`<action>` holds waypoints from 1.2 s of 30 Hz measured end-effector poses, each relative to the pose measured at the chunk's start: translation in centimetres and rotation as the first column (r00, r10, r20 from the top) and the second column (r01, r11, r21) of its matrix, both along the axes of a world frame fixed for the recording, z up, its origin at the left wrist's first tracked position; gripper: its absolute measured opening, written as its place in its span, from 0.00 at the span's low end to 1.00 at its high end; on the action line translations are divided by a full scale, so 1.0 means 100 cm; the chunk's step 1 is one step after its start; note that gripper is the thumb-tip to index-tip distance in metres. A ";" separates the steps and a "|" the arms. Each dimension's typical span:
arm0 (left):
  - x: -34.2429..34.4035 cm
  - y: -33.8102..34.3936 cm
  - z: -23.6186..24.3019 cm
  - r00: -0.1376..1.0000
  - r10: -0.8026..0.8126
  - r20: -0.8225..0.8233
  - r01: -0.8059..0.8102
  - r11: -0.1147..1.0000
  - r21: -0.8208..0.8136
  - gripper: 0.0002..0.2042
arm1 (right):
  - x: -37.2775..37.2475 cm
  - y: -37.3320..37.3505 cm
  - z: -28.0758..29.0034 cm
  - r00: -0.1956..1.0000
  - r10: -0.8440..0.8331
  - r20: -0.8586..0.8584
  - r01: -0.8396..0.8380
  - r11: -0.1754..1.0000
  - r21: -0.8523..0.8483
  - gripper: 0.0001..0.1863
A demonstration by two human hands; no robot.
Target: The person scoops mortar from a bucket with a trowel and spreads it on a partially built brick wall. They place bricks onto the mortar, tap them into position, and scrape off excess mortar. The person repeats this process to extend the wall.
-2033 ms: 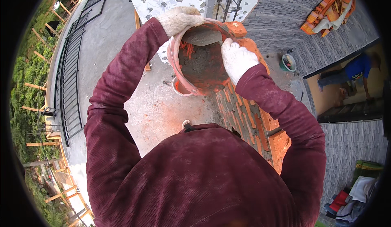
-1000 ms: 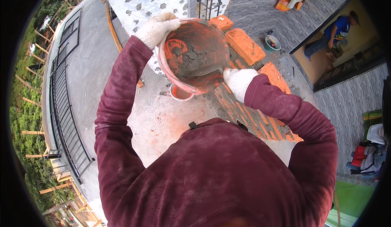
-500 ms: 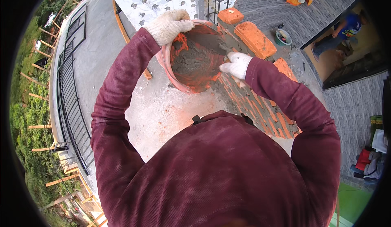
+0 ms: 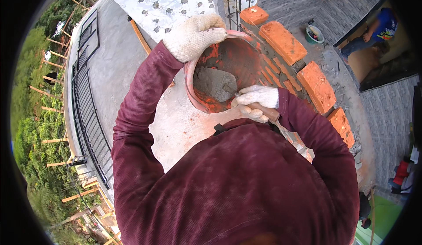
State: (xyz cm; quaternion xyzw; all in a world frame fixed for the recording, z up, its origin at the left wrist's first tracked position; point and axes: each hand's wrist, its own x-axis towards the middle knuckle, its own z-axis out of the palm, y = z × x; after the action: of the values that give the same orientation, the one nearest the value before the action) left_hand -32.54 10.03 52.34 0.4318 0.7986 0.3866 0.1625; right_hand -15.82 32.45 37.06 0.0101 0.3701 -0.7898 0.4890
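Note:
My left hand (image 4: 198,37), in a white knit glove, is closed over the far-left rim of a tilted orange-red bucket (image 4: 189,80). Grey mortar (image 4: 246,58) coats the inside of the bucket. In my right hand (image 4: 257,99), also gloved, is the wooden handle of a trowel (image 4: 216,83). The blade lies inside the bucket's mouth, smeared with wet mortar. Just right of the bucket runs a brick wall top, where an orange brick (image 4: 283,42) and another brick (image 4: 316,87) sit along the far side.
Steel rebar (image 4: 237,1) rises beyond the bucket beside a white, mortar-spotted panel (image 4: 162,5). A black metal railing (image 4: 90,122) runs along the left. A small green bucket (image 4: 314,35) stands behind the bricks. Another person (image 4: 373,32) is in the doorway at right.
The trowel blade now shows in the bucket, where it was not distinguishable before. My right hand has moved lower against the bucket, and the view has shifted, revealing more of the brick row.

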 end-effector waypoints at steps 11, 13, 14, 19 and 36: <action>-0.025 -0.035 -0.111 0.851 0.414 0.324 -0.482 0.860 0.168 0.14 | 0.022 0.043 -0.003 0.982 -0.111 0.153 0.169 0.877 -0.450 0.26; -0.032 -0.045 -0.123 0.781 0.432 0.451 -0.547 0.821 0.161 0.12 | 0.023 0.062 0.029 0.949 -0.278 0.151 0.314 0.890 -0.332 0.27; -0.034 -0.051 -0.129 0.753 0.441 0.489 -0.574 0.804 0.159 0.12 | 0.018 0.072 0.043 0.931 -0.358 0.074 0.365 0.894 -0.262 0.26; -0.035 -0.067 -0.172 0.733 0.566 0.378 -0.662 0.721 0.204 0.13 | -0.016 0.092 0.117 0.698 -0.552 -0.456 0.715 0.567 0.408 0.22; -0.013 -0.103 -0.239 0.650 0.584 0.486 -0.713 0.690 0.124 0.11 | -0.057 0.129 0.033 0.615 -0.784 0.084 0.781 0.620 0.071 0.26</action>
State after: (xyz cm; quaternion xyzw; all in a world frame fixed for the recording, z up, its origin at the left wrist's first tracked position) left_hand -33.81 -0.24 28.43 0.0414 0.7776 0.6183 0.1061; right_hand -21.50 45.36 40.34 0.2190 0.3129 -0.9171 0.1147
